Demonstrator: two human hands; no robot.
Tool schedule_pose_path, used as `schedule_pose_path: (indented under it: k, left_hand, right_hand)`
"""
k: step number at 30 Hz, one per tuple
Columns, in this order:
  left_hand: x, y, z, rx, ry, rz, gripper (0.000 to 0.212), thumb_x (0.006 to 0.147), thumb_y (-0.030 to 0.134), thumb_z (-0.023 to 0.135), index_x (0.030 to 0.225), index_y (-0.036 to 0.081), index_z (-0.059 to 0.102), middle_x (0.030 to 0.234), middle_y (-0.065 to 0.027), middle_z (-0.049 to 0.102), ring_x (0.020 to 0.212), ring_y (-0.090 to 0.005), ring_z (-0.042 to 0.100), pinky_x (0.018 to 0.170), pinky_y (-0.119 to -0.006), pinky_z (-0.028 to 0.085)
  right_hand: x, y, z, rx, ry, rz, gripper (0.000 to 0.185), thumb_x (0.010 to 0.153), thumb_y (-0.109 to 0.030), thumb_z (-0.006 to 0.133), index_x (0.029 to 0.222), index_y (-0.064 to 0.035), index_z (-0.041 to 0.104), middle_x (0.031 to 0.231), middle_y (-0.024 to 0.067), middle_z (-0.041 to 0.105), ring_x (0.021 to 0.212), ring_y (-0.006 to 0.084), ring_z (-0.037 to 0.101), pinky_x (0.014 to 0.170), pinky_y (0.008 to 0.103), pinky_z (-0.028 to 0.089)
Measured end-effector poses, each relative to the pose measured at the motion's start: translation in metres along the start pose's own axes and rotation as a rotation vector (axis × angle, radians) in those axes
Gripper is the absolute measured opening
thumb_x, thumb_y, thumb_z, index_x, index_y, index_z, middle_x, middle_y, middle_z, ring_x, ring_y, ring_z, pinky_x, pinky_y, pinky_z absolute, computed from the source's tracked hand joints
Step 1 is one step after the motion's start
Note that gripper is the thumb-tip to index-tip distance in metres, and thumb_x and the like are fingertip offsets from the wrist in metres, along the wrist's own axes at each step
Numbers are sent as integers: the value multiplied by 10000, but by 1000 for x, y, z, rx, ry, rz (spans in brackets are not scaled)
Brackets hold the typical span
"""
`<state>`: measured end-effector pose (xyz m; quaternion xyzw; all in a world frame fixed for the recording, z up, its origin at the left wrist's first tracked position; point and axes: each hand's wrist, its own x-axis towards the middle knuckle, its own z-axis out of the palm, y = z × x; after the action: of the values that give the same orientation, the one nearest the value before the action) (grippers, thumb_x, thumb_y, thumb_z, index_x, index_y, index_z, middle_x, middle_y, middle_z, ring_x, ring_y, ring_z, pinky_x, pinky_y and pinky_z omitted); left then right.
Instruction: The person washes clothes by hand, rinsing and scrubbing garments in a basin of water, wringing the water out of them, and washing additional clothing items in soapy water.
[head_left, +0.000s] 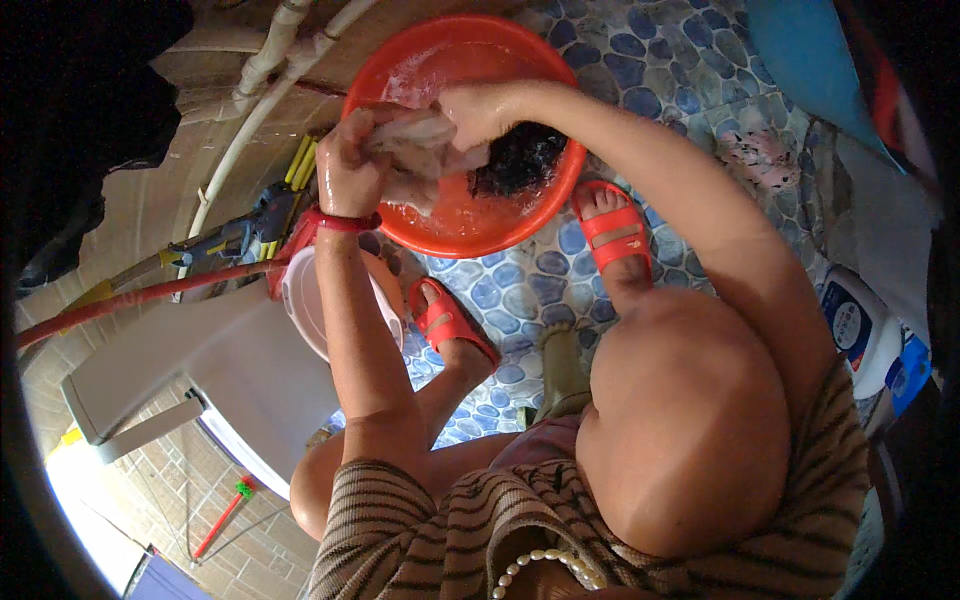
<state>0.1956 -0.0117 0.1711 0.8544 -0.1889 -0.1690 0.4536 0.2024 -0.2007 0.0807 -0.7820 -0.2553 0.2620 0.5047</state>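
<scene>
Over a round red plastic basin (450, 244) on the floor, both hands grip a wet, pale, thin cloth (420, 154). My left hand (351, 169), a red band at its wrist, holds the cloth's left part near the basin's left rim. My right hand (480, 112) is closed on its upper right part, above the basin. Black wet fabric (521, 161) lies in sudsy water at the basin's right side. The fingertips of both hands are partly hidden by the cloth and by the hands themselves.
A pale plastic tub (304, 300) stands below left of the basin, beside a large grey-white appliance or cabinet (247, 360). Red and yellow poles (150, 300) lean at the left near white pipes (240, 135). A white bottle (862, 330) stands at the right on pebble-patterned flooring.
</scene>
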Motion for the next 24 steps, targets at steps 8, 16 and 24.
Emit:
schedule_pose_path:
  k: [8, 16, 24]
  left_hand:
    - [36, -122, 49, 774, -68, -21, 726, 701, 268, 688, 1341, 123, 377, 1376, -157, 370, 1253, -369, 366, 1008, -520, 311]
    - [13, -179, 88, 991, -96, -279, 813, 755, 409, 607, 1429, 167, 222, 1484, -168, 154, 1318, -377, 252, 1038, -540, 266]
    - [57, -223, 71, 809, -472, -210, 663, 735, 371, 664, 1278, 47, 465, 1316, -125, 476, 1195, -293, 451, 997, -374, 374]
  right_hand:
    - [15, 70, 19, -331, 512, 268, 498, 682, -224, 685, 1140, -69, 566, 1072, 223, 591, 1008, 327, 571, 850, 430, 450]
    - [44, 93, 56, 106, 602, 166, 310, 862, -232, 535, 1135, -90, 574, 1215, 140, 537, 1131, 282, 491, 937, 430, 391]
    - [77, 92, 39, 300, 479, 319, 275, 858, -217, 542, 1059, -41, 610, 1006, 129, 637, 911, 251, 589, 803, 369, 464]
